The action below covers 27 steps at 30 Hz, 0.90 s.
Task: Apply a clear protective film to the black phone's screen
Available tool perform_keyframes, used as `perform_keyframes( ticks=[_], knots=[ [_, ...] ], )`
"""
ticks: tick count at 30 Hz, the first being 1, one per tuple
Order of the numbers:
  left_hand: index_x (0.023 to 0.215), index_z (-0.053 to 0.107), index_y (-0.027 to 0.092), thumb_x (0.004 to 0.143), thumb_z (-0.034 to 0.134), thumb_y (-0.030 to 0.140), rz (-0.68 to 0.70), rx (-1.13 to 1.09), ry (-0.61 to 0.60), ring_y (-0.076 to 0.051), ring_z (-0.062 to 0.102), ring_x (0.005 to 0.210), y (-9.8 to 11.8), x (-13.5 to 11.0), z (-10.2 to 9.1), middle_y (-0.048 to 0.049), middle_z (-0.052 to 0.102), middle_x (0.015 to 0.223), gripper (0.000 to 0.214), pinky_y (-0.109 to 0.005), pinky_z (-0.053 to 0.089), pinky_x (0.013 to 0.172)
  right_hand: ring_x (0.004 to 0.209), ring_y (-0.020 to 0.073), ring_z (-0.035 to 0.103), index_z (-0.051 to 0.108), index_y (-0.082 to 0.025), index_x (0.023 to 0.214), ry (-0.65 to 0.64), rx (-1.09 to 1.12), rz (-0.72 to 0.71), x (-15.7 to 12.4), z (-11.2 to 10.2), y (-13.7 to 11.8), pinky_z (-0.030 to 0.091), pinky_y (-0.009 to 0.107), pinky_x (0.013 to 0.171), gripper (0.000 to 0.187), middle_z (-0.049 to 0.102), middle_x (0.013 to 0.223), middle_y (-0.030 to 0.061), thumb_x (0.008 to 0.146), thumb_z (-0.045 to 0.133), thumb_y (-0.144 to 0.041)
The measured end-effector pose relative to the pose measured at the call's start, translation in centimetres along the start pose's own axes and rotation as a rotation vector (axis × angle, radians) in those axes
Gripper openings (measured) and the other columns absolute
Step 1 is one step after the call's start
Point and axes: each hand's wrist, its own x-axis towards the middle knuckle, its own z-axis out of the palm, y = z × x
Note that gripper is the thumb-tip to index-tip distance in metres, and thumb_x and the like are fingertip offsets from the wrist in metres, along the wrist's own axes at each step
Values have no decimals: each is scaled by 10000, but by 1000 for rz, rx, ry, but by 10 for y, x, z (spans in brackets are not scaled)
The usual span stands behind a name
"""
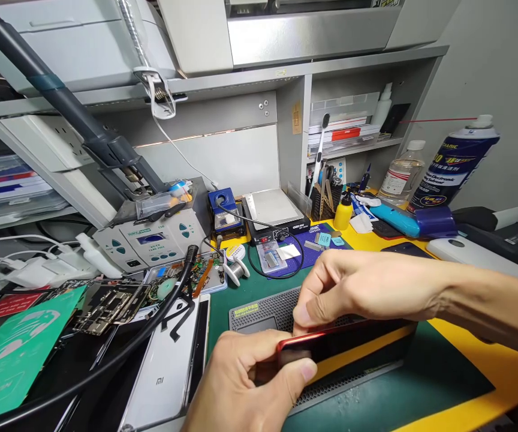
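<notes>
A smartphone with a red frame and dark glossy screen (353, 354) is held tilted on its long edge, over a grey perforated pad (259, 315). My left hand (254, 375) grips its left end, thumb on the screen side and fingers behind. My right hand (337, 291) is closed in a pinch at the phone's upper edge, near the left end. The tips of the right fingers are partly hidden behind the phone, so whatever they may pinch cannot be made out. Yellow from the bench reflects in the screen.
A white phone (162, 366) and loose circuit boards (110, 303) lie left, crossed by a black hose (137, 345). Behind stand a soldering station (155, 237), solder spool (237, 270), hot plate (272, 210) and yellow bottle (343, 213). A spray can (452, 162) stands right.
</notes>
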Motion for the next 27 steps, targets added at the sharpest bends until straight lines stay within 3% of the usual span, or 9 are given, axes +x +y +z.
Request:
perform_keyframes(
  ticks=[5, 9, 14, 17, 21, 24, 27],
  knots=[
    [727, 718, 144, 859, 656, 456, -34, -87, 20, -161, 534, 640, 0, 0, 0, -15, 582, 629, 345, -261, 477, 644, 515, 89, 320, 752, -169, 747, 66, -249, -80, -3, 2, 0, 223, 228, 441, 297, 446, 556, -65, 800, 747, -462],
    [721, 713, 144, 846, 671, 465, -46, -142, 22, -156, 523, 635, -1, -1, 1, -5, 562, 620, 347, -276, 478, 671, 598, 97, 451, 760, -171, 801, 121, -299, -121, -5, 8, -1, 322, 190, 487, 264, 589, 651, -51, 750, 793, -428],
    [762, 717, 134, 850, 667, 489, -72, -201, -17, -142, 490, 641, 1, -1, 1, -15, 571, 660, 369, -251, 415, 606, 681, 103, 516, 772, -155, 857, 42, -322, -120, -8, -2, -3, 371, 178, 575, 157, 661, 760, -26, 864, 666, -272],
    [788, 724, 138, 842, 685, 464, -86, -235, -43, -154, 495, 666, 4, -1, 0, -16, 563, 668, 333, -262, 415, 632, 600, 92, 403, 737, -156, 794, -54, -259, -92, -7, -8, -1, 291, 204, 504, 219, 541, 674, -39, 905, 615, -299],
    [789, 703, 128, 852, 665, 483, -110, -183, -36, -135, 384, 653, 2, -4, -2, 10, 436, 654, 363, -262, 344, 603, 527, 92, 285, 670, -173, 692, 51, -353, -91, 0, -5, 1, 197, 240, 430, 280, 383, 579, -69, 816, 720, -419],
    [796, 680, 120, 867, 628, 518, -121, -109, -38, -124, 274, 655, -5, -6, -3, 24, 330, 684, 407, -269, 261, 575, 556, 91, 381, 713, -172, 716, 100, -359, -111, 3, 1, 2, 266, 209, 451, 246, 479, 592, -65, 763, 768, -407],
    [784, 651, 122, 879, 604, 526, -135, -109, -51, -127, 277, 674, -8, -5, -3, 17, 336, 709, 417, -276, 256, 591, 606, 92, 453, 754, -157, 756, 77, -312, -138, 2, 3, 3, 332, 191, 520, 176, 587, 650, -49, 800, 732, -325]
  ],
)
